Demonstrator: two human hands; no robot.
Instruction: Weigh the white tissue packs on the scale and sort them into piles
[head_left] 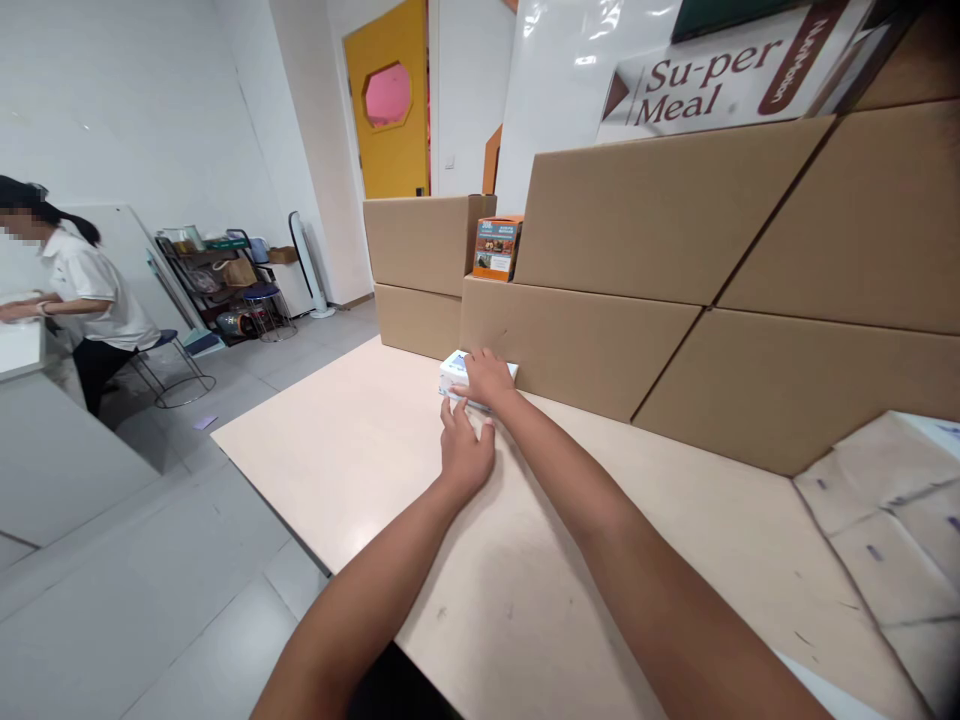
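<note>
A small white pack with blue print point(452, 372) lies on the light wooden table, against the front of the cardboard boxes. My right hand point(490, 380) is closed over its top and near side, covering much of it. Just in front of the pack, my left hand point(466, 450) is open, thumb and fingers apart. Its fingertips come up to the pack's near edge; whether they touch it I cannot tell.
Large cardboard boxes point(585, 340) stand stacked along the table's back. An orange printed box point(496, 248) sits among them. Similar white packs point(874, 545) are piled at right. The table's left edge point(274, 510) drops to the floor. A person point(101, 280) sits at another desk, far left.
</note>
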